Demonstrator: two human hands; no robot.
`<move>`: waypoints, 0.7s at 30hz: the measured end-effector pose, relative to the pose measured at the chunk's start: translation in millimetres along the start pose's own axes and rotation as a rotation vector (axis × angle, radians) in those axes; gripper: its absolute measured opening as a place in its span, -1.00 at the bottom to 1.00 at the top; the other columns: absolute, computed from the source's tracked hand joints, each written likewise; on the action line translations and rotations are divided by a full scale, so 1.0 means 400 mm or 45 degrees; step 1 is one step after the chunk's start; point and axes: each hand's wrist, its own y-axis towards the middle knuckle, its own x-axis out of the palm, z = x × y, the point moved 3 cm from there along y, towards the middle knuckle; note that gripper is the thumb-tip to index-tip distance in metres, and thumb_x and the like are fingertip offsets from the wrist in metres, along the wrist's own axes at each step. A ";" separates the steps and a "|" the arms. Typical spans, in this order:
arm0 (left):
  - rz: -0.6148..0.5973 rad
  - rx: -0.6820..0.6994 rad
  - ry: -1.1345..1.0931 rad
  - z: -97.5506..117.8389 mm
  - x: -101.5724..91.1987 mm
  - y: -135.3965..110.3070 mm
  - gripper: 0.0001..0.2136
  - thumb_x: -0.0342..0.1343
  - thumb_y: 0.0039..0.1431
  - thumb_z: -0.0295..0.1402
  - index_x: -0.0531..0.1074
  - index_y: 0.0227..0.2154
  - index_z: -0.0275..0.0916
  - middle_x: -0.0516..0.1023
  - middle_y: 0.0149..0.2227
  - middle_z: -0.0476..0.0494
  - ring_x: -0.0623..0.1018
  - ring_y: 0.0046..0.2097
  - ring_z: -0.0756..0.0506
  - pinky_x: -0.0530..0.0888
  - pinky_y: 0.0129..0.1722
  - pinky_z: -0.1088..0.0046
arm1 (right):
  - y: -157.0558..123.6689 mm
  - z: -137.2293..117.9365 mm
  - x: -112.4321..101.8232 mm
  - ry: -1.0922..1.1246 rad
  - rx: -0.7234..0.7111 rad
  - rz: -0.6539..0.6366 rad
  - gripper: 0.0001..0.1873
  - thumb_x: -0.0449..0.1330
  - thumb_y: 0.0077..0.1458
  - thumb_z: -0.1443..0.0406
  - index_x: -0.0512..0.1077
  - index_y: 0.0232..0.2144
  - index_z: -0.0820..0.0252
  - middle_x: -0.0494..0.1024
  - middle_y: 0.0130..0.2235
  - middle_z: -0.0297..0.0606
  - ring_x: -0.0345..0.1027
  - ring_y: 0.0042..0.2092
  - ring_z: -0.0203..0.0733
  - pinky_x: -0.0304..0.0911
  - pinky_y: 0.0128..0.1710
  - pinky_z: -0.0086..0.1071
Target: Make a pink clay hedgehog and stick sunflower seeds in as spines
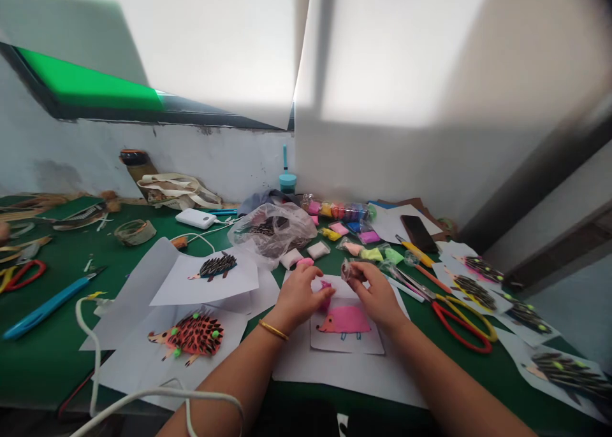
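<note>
My left hand point(300, 292) is curled, pinching a small lump of pink clay point(326, 289) over a white sheet. On that sheet point(370, 344) lies a pink clay hedgehog shape point(345, 320) with drawn blue legs. My right hand point(371, 289) is closed on a small clear plastic packet point(347, 269) just above the sheet. A gold bangle point(273, 329) sits on my left wrist. Both hands hover close together over the pink shape.
Finished hedgehog pictures lie at the left point(194, 335) point(217, 265) and along the right edge point(480, 269). Red-handled scissors point(461, 322), coloured clay packets point(356, 233), a plastic bag of seeds point(272, 230), a phone point(418, 232), a power bank point(195, 218) and a blue knife point(45, 308) surround them on the green table.
</note>
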 end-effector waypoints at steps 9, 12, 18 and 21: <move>-0.051 0.007 0.368 -0.004 0.013 0.002 -0.70 0.14 0.16 -0.25 0.43 -0.05 -0.14 0.55 -0.12 -0.15 0.53 -0.10 -0.17 0.40 -0.11 0.34 | -0.015 0.057 -0.006 0.125 0.139 0.097 -0.68 0.13 0.17 0.17 0.47 -0.07 0.15 0.55 -0.12 -0.15 0.41 -0.14 -0.07 0.35 -0.14 -0.21; 0.063 0.009 0.388 0.014 -0.004 0.027 -0.64 0.12 0.19 -0.22 0.36 0.03 -0.18 0.54 -0.07 -0.19 0.51 -0.07 -0.18 0.39 -0.07 0.32 | -0.016 0.057 -0.001 0.159 0.138 0.115 -0.69 0.14 0.18 0.17 0.47 -0.07 0.14 0.54 -0.13 -0.16 0.40 -0.15 -0.08 0.34 -0.14 -0.22; 0.006 0.124 0.598 0.061 0.029 0.099 -0.73 0.22 0.13 -0.26 0.40 -0.13 -0.23 0.53 -0.20 -0.22 0.50 -0.13 -0.26 0.37 -0.11 0.21 | -0.015 0.048 -0.001 0.136 0.076 0.102 -0.71 0.11 0.20 0.17 0.46 -0.09 0.14 0.52 -0.13 -0.16 0.39 -0.13 -0.08 0.34 -0.11 -0.22; -0.006 0.154 0.608 0.072 0.050 0.118 -0.76 0.28 0.08 -0.30 0.44 -0.21 -0.23 0.52 -0.20 -0.23 0.49 -0.09 -0.27 0.37 -0.08 0.19 | -0.015 0.047 -0.006 0.114 0.042 0.110 -0.73 0.10 0.21 0.17 0.46 -0.12 0.14 0.52 -0.15 -0.17 0.38 -0.14 -0.09 0.33 -0.13 -0.23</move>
